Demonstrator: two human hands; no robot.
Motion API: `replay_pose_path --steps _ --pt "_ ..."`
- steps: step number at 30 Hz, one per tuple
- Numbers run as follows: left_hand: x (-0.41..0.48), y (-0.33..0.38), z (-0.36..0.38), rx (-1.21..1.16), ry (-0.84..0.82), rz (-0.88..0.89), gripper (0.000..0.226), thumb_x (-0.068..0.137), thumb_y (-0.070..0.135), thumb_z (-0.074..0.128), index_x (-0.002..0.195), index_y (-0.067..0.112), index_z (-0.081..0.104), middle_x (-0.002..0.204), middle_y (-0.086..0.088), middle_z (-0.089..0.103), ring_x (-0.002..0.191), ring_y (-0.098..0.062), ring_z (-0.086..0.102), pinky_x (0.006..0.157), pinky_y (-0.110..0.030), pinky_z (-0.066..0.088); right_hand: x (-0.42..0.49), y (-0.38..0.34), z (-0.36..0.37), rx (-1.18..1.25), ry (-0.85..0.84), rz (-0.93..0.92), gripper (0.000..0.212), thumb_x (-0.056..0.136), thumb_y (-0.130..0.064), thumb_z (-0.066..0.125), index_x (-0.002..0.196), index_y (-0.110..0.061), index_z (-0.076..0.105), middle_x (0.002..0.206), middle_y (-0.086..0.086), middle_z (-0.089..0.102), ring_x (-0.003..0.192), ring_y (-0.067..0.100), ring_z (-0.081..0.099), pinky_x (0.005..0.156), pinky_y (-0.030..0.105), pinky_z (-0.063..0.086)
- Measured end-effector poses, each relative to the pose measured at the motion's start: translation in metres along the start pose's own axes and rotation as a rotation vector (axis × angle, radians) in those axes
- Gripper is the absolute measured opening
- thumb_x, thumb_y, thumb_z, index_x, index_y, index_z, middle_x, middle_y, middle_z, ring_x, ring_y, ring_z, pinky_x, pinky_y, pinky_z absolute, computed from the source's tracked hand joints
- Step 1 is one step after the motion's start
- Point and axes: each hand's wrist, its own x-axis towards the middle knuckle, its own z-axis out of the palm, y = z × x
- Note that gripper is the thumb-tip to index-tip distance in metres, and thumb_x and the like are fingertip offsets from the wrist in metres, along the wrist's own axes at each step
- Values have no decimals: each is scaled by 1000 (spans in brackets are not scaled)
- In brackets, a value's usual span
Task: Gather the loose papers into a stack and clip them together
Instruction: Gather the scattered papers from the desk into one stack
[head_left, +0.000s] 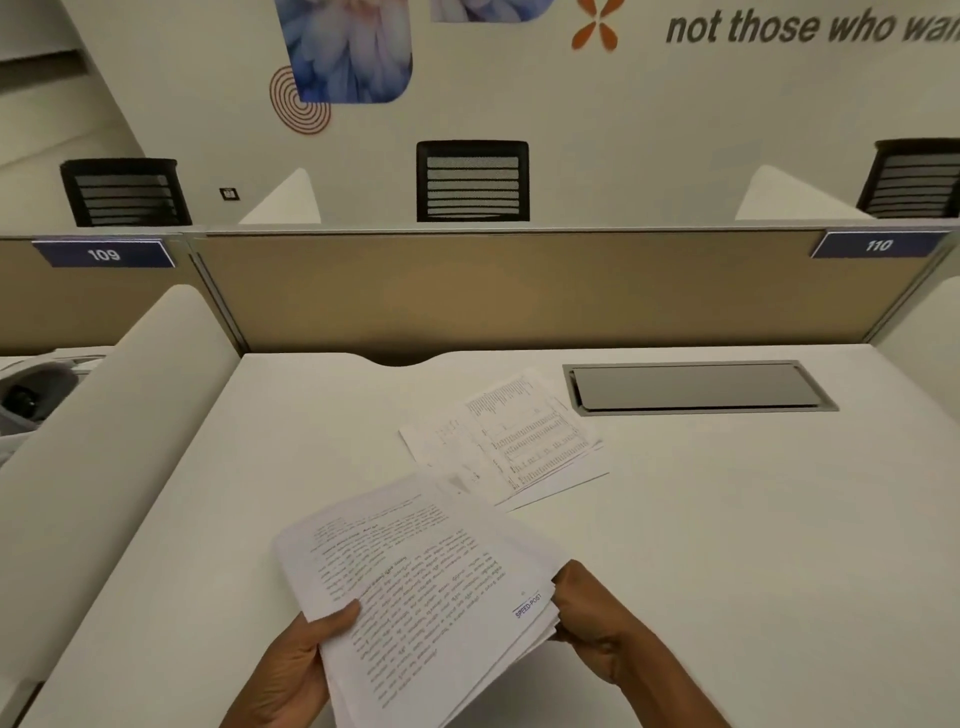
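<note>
Gathering half done | left hand (298, 667) and right hand (592, 629) grip uneven sheaf (415, 582) | loose sheets (519, 441) beside cable hatch (696, 387) ungathered | clip unseen

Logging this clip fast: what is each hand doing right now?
Left hand: grips the held stack of papers, thumb on top.
Right hand: pinches the same stack's corner.

Bare counter (753, 545) is left free on the right and near left. The middle is taken by loose papers (514, 447), with a held stack (415, 587) raised just in front of them. Reach is bounded behind by a tan partition (519, 291) and at the left by a white divider (119, 415). A metal flap (696, 387) is set into the far right.
</note>
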Motion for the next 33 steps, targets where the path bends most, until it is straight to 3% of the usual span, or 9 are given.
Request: replay_pose_path --steps 5,7,9,11,16,19,26,29,33 --pt "7 12 -6 -9 -11 74 55 74 -8 65 126 13 68 117 -16 80 95 -32 80 76 -45 67 9 1 -6 51 0 23 31 98 -8 53 115 -14 77 90 9 79 69 14 71 62 23 57" --pt "9 18 -10 35 -16 75 57 73 -9 67 125 14 69 119 -16 79 98 -32 80 75 -45 67 19 -2 -12 267 3 40 33 105 -26 54 121 -5 75 98 14 79 79 22 74 67 32 61" --pt "10 24 -12 115 -25 45 60 71 -10 71 126 13 68 119 -17 79 99 -33 79 72 -43 68 27 -9 -14 414 13 66 54 104 -55 47 119 -14 79 115 15 80 98 30 76 81 40 63" --pt "13 28 -12 177 -41 -5 69 64 -15 81 126 12 67 119 -19 79 99 -35 79 68 -43 67 31 -19 -12 280 -6 46 53 98 -64 52 119 -24 79 119 12 80 109 32 74 92 45 60" --pt "24 30 -9 192 -66 -69 68 64 -17 79 126 9 67 118 -23 78 99 -42 78 67 -47 67 45 -35 -2 57 -80 -17 35 100 -24 68 134 -16 67 123 8 79 112 36 75 103 58 56" --pt "31 32 -4 120 -36 -54 53 70 -9 72 120 8 69 112 -22 80 92 -40 80 65 -48 67 52 -42 -1 73 -172 -30 36 101 -26 67 135 -16 67 129 11 76 120 39 71 107 59 53" --pt "43 42 5 190 -51 -63 63 76 -9 68 137 7 61 131 -25 72 123 -48 65 116 -63 40 76 -41 11 88 -198 11 37 102 -35 63 134 -16 68 127 9 77 119 32 72 107 50 56" --pt "51 50 7 182 -29 -20 63 75 -8 69 135 11 64 128 -22 74 123 -46 65 106 -59 50 88 -39 12 79 57 -35 27 101 -37 65 120 -21 74 122 5 78 117 30 72 95 36 59" --pt "61 63 10 173 -1 32 62 74 -7 70 132 14 66 125 -18 76 119 -43 68 84 -50 64 109 -38 -12 -42 780 -109 31 93 -24 77 119 -12 67 122 16 72 110 34 69 91 40 55"
